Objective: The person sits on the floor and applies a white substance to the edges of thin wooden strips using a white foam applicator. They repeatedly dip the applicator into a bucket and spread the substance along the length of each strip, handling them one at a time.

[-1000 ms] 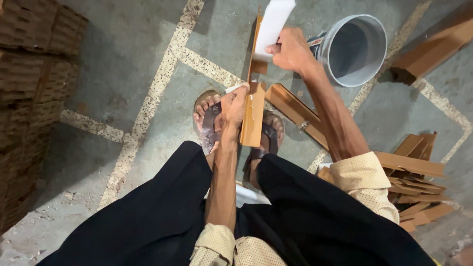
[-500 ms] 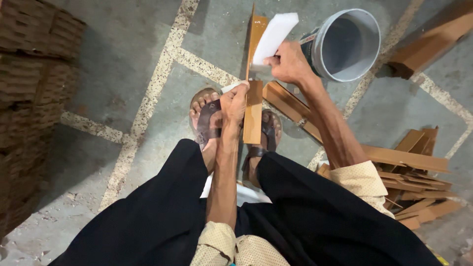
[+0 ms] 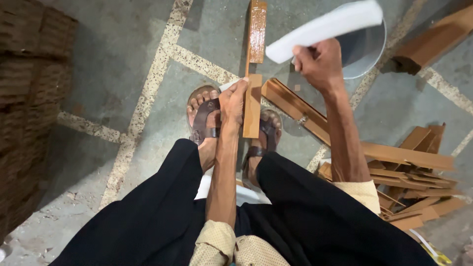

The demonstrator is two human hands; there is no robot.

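- One view only, from the head, looking straight down past dark trousers to a grey floor with pale speckled joint lines.
- Left hand low in the middle, fingers closed together around the near end of a long brown wooden strip; thumb side pressed to its left edge.
- Strip held nearly upright in the picture, reaching away from the feet toward the top edge; far half glossy and darker, as if wet, near half dull and paler.
- Right hand raised up and to the right of the strip, fingers clamped on one end of a white folded pad; pad clear of the wood, tilted upward to the right.
- Grey round bucket just behind the right hand, partly covered by the pad.
- Two sandalled feet under the left hand, either side of the strip's near end.
- More brown strips on the floor: one long piece slanting right beside the held strip, a loose heap at right, one more at the top right corner.
- Stacked brown pieces along the left edge, in shadow.
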